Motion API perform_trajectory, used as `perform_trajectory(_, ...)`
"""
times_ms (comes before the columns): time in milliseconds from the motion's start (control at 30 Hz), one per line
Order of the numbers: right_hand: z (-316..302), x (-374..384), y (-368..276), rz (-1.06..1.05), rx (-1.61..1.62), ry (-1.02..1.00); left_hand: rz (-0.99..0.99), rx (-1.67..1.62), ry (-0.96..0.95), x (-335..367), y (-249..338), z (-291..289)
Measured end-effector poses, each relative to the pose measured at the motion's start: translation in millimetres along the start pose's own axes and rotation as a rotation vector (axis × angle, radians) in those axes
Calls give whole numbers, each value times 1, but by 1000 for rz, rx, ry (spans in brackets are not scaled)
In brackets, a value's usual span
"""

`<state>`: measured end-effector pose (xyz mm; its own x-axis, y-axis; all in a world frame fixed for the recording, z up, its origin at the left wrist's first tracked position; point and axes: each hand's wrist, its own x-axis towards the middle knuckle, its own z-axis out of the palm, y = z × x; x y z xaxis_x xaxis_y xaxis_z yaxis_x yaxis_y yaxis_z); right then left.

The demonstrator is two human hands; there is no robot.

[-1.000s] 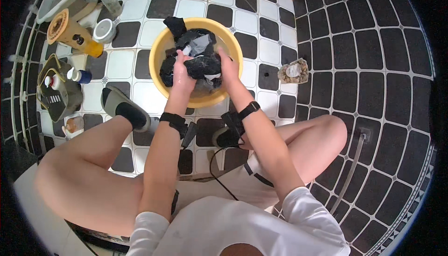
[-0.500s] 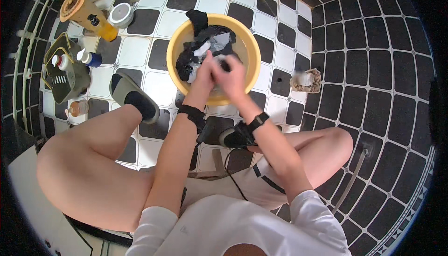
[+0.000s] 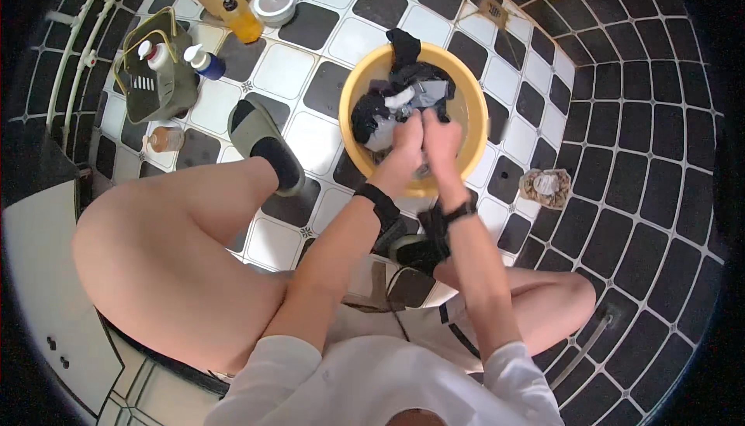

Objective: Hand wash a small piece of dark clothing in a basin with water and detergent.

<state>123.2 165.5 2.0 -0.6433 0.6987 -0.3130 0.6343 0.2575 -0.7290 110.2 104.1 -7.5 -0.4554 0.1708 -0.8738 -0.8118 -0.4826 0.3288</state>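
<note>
A yellow basin (image 3: 347, 119) stands on the tiled floor with wet laundry in water. Black clothes (image 3: 372, 116) heap up inside, with grey cloth (image 3: 431, 93) and a white piece (image 3: 400, 99) on top. One black end (image 3: 403, 44) hangs over the far rim. Above the near half of the basin, my left hand (image 3: 407, 149) and my right hand (image 3: 443, 145) are side by side with fingers curled closed. A bit of black cloth shows at their fingertips; most of what they grip is hidden.
To the left are a grey-green caddy (image 3: 167, 98) with bottles, a blue pump bottle (image 3: 208, 64), an amber bottle (image 3: 165, 140), a white tub (image 3: 275, 5) and an orange-liquid bottle (image 3: 244, 24). A crumpled bag (image 3: 545, 188) sits by the right wall.
The view has shifted, so the basin appears farther right and lower. My right hand has come from crossing over the left to lying beside it.
</note>
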Motion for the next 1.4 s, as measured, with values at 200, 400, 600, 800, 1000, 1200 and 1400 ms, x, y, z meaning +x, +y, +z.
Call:
perform_trajectory(200,0,-25,12,-91,132,-8,135,69,157,14,12,-23)
perform_trajectory(400,-16,-39,5,167,454,-159,315,362,149,2,11,-15)
perform_trajectory(600,-21,-22,12,-108,317,28,473,457,209,1,11,-30)
perform_trajectory(800,-45,-22,-11,-288,426,155,256,550,110,2,14,-36)
perform_trajectory(1000,-14,-48,3,-755,-29,-87,-57,-9,-387,13,7,-31)
perform_trajectory(1200,-3,-31,-5,-116,170,18,-131,118,-308,18,16,-34)
perform_trajectory(1400,-11,21,31,35,84,-8,-103,115,-190,17,-19,-12)
